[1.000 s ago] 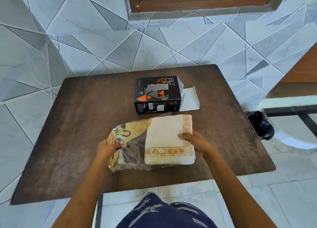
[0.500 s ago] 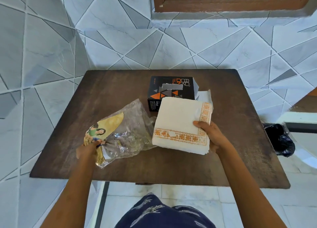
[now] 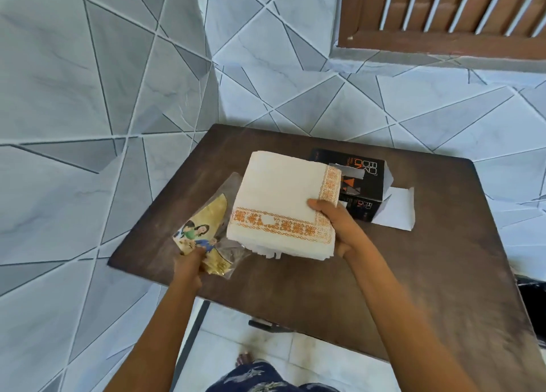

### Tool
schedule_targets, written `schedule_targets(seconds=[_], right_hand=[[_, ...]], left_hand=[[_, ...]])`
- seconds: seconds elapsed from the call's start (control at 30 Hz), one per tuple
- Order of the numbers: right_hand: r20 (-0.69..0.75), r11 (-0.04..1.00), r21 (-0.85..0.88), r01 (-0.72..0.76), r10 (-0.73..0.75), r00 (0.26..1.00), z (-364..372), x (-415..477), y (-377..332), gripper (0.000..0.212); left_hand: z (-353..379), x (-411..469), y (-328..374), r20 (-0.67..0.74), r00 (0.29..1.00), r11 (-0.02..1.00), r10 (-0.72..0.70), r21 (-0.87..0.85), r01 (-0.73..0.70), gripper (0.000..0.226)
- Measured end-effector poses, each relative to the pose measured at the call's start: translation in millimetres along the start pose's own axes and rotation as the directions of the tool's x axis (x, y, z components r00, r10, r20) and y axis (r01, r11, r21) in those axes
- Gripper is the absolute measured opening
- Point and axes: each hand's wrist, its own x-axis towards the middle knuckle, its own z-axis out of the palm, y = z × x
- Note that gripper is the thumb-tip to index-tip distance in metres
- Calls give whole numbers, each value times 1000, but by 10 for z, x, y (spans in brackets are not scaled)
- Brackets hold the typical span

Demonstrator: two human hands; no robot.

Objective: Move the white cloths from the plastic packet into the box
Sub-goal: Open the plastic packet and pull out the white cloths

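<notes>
Over table (image 3: 413,288) | right hand (image 3: 339,229) grips cloths (image 3: 280,202) | left hand (image 3: 189,261) pinches packet (image 3: 206,229)

A dark brown wooden worktop (image 3: 399,273) sits in the middle of the frame. The floor (image 3: 88,96) all around has grey and white tiles with slanted lines. At the upper right is a brown wooden window frame (image 3: 443,43) with white bars.

Right hand (image 3: 339,223) gripping folded white cloths (image 3: 283,202), left hand (image 3: 190,261) pinching plastic packet (image 3: 206,235), box (image 3: 362,182) behind
</notes>
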Motion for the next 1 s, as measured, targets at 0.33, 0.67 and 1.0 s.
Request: schedule_targets(seconds=[0.33,0.67,1.0], right_hand=[[194,960,272,-60,6,981,1120,905,305,63],[-296,969,197,-151,205,933,499,996,1292,48],[-357,984,-33,-174,151,922,836,1411,1179,47]], left_hand=[[-174,283,37,95,995,999,-11,44,7,28],[-295,566,62,70,992,991,-105,90,99,44],[-494,399,313,255,944,878,-208,475,65,8]])
